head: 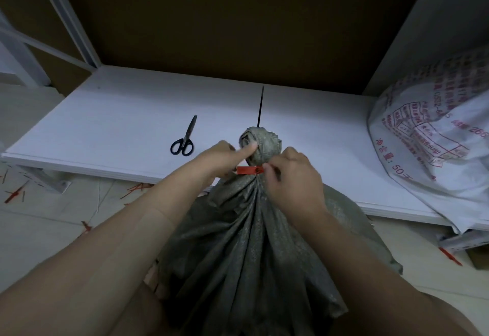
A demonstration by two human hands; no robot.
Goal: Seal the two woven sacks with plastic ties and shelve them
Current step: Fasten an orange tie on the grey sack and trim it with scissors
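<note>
White shelf board (119, 113) runs low across the head view, with a brown back panel (225, 18) rising behind it and pale floor (39, 230) showing below its front edge. Black scissors (187, 133) lie closed on the board, left of centre and well apart from both hands. At the right end of the shelf sits a white printed sack (434, 150), slumped against the side wall, its lower part hanging over the board's front edge.

Front and centre stands the grey sack (246, 243) — on the floor against the shelf's edge, its cloth gathered into long pleats that narrow to a bunched neck. A red tie (248, 170) circles that neck just under the bunch. The left hand (221, 162) grips the neck from the left, its thumb (247, 149) laid straight across the bunched top. The right hand (293, 177) comes in from the other side and pinches the right end of the red tie between its fingertips. The hands are close together, with only the neck between them.

A thin black strip (260, 105) stands out from the top of the bunch, pointing toward the back panel — what it is I cannot tell. Red offcuts (14, 194) lie scattered on the floor at the left.
</note>
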